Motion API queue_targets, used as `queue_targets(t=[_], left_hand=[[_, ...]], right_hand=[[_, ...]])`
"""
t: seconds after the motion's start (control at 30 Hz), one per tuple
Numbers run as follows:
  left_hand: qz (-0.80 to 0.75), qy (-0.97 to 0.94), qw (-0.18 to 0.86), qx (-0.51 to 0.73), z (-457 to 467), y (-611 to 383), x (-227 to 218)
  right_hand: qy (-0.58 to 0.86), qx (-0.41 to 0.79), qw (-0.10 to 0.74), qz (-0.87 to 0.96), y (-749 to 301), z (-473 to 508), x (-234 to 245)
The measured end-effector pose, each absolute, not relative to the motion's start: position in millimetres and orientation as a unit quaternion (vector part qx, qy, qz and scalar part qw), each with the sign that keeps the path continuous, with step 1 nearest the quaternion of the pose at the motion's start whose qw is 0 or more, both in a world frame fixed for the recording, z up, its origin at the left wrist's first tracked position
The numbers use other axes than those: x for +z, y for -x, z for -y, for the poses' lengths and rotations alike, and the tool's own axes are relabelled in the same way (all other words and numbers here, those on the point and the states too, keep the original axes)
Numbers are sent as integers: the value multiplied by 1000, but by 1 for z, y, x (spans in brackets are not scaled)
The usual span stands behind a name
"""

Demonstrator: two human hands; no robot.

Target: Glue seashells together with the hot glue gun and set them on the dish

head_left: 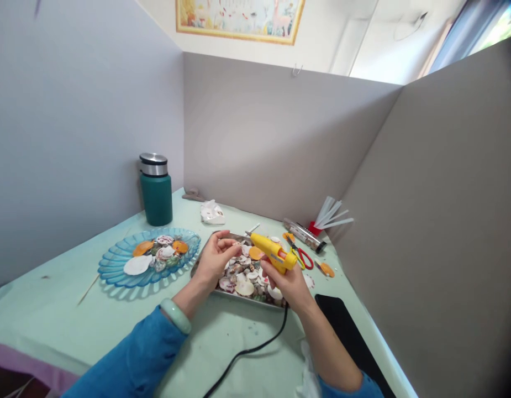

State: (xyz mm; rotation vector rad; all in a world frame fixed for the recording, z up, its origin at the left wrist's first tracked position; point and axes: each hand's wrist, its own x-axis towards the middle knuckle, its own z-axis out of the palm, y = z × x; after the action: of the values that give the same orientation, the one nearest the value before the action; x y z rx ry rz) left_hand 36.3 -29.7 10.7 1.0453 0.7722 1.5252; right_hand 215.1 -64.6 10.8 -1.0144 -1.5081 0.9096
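Note:
My right hand (289,283) grips a yellow glue gun (272,253) by its handle, the nozzle pointing left toward my left hand. A black cord (255,348) runs from the gun down across the table. My left hand (216,258) is closed in a pinch over a metal tray (205,257) filled with several seashells (245,279); what its fingertips hold is too small to make out. Both hands hover above the tray's shells.
A blue glass plate (114,265) with shells lies to the left, a wooden stick (88,289) beside it. A green flask (156,190) stands at the back. Red-handled scissors (303,256), glue sticks in a red cup (328,216), a black phone (346,331) sit right. Grey partitions surround the table.

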Motion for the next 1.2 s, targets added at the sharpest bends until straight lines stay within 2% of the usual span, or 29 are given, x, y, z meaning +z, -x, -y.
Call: queue_targets(t=[0.27,0.57,0.8,1.2], left_hand=[[-313,-460,498,665,28,-35,9],[-298,-421,545,660,26,-34,5],[-293,-402,563,659,23,-34,3],[-324,-460,488,668,28,-38,7]], right_hand=[[426,352,512,657,-217,61,-6],[432,234,523,697,-217,56,-13],[415,164,477,757,-218,63,-3],[421,130,469,766,-220,65,0]])
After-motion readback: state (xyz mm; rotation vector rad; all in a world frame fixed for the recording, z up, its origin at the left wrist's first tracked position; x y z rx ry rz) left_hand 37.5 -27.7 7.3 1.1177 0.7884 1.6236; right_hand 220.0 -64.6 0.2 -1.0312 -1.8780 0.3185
